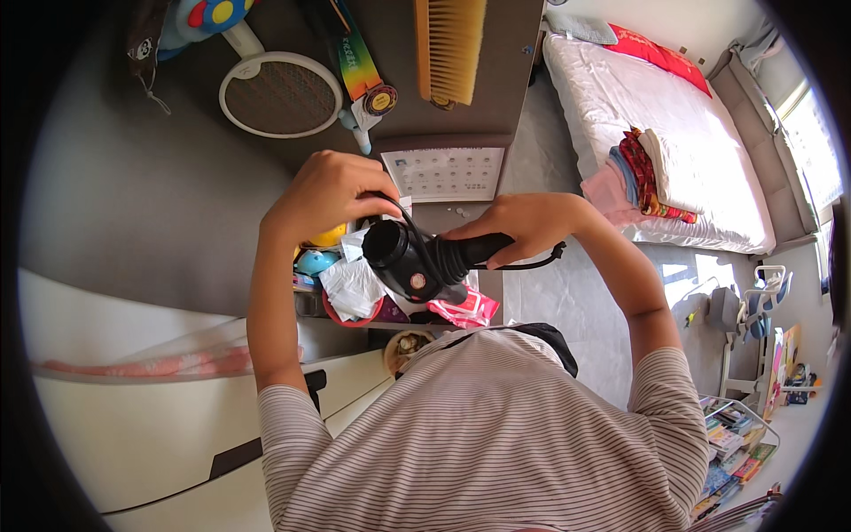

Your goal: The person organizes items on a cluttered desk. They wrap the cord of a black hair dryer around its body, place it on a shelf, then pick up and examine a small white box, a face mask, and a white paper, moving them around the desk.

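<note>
A black hair dryer (pixel 415 263) is held up in front of my chest, its round end towards the left and its handle towards the right. My right hand (pixel 512 229) is closed round the handle. With thumb and fingers my left hand (pixel 352 186) pinches the black power cord (pixel 413 223), which runs over the dryer's body. More of the cord sticks out to the right beneath my right hand. Behind and below the dryer are white tissues (pixel 352 286) in a red round container and a pink-red packet (pixel 469 308).
On the dark surface lie an electric mosquito swatter (pixel 280 94), a medal (pixel 379 100) on a ribbon, a soft-bristled brush (pixel 452 50) and a printed calendar-like sheet (pixel 442 174). Folded clothes (pixel 655 176) rest on a bed (pixel 725 173) at the right. White drawers (pixel 146 425) stand at lower left.
</note>
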Available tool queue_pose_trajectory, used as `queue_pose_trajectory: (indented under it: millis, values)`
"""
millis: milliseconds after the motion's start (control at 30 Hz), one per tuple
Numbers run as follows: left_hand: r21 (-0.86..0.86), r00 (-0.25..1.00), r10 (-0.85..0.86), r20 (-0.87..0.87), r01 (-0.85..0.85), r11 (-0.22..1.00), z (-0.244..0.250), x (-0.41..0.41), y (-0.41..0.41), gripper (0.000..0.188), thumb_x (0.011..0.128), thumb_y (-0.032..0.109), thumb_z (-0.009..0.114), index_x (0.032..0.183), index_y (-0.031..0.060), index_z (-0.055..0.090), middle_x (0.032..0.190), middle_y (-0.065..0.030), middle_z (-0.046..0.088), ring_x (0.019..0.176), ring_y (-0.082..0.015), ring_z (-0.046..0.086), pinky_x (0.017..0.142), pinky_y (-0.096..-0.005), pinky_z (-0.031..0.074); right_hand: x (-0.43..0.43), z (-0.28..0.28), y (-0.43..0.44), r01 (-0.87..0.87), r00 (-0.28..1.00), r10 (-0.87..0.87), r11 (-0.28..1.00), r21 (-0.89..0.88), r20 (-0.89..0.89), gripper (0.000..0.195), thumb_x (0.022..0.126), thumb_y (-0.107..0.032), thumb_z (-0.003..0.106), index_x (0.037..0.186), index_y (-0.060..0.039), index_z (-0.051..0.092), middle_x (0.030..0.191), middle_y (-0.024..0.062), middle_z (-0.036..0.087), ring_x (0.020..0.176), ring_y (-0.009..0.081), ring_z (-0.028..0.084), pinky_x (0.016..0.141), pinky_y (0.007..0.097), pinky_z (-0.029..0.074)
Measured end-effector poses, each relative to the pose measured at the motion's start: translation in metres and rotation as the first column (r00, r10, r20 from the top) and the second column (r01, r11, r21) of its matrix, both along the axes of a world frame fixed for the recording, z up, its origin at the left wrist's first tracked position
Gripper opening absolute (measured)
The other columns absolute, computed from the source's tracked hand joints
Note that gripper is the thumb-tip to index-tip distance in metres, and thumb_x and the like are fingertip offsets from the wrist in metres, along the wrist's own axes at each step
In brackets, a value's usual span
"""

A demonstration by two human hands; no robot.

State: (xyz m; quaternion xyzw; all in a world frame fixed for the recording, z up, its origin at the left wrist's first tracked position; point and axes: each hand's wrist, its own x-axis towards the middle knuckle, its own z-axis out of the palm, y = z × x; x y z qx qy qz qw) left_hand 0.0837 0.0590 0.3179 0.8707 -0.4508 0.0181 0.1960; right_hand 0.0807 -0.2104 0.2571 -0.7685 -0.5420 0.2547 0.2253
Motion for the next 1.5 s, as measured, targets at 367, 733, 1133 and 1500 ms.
queue_pose_trajectory:
  millis: [367, 733, 1133, 1500]
  values:
    - [-0.705, 0.561, -0.473, -0.679, -0.318, 0.635, -0.144, 0.041, 0.020, 0.018, 0.080, 0.015, 0.064, 0.090, 0.0001, 0.062, 0.077, -0.0049, 0.059, 0.070, -0.0106, 0.055, 0.061, -0.0243, 0.045, -0.003, 0.001, 0.003, 0.079, 0.990, -0.017, 0.886, 0.458, -0.138, 0.058, 0.078, -0.010, 0.063, 0.132, -0.0026, 0.041, 0.107, 0.0165, 0.062, 0.086, 0.0198, 0.060, 0.082, 0.0305, 0.044]
    - [-0.821, 0.294, -0.884, -0.363, -0.550, 0.155, -0.238, -0.009, -0.005, 0.021, 0.088, 0.025, 0.054, 0.091, 0.0044, 0.055, 0.081, -0.0076, 0.054, 0.073, -0.0182, 0.051, 0.068, -0.0356, 0.053, -0.003, -0.009, 0.009, 0.449, 0.816, -0.222, 0.825, 0.343, -0.533, 0.061, 0.078, -0.010, 0.065, 0.134, -0.0045, 0.040, 0.112, 0.0106, 0.058, 0.098, 0.0148, 0.055, 0.088, 0.0289, 0.041]
    - [-0.634, 0.359, -0.902, -0.240, -0.762, -0.134, -0.209, -0.042, -0.055, 0.024, 0.088, 0.035, 0.054, 0.102, 0.0161, 0.057, 0.119, -0.0016, 0.052, 0.109, -0.0195, 0.048, 0.099, -0.0441, 0.039, -0.003, -0.032, 0.031, 0.513, 0.859, -0.394, 0.665, 0.543, -0.328, 0.061, 0.079, -0.003, 0.062, 0.134, -0.0017, 0.037, 0.103, 0.0089, 0.060, 0.092, 0.0101, 0.051, 0.085, 0.0264, 0.041]
    - [-0.544, 0.395, -0.807, -0.439, -0.832, -0.111, -0.173, -0.055, -0.075, 0.037, 0.089, 0.042, 0.050, 0.117, 0.0167, 0.050, 0.115, -0.0083, 0.053, 0.112, -0.0225, 0.047, 0.102, -0.0414, 0.035, -0.008, -0.074, 0.045, 0.746, 0.661, -0.545, 0.410, 0.525, -0.515, 0.042, 0.093, -0.013, 0.046, 0.133, -0.0050, 0.036, 0.087, 0.0049, 0.056, 0.070, 0.0081, 0.048, 0.065, 0.0235, 0.043]
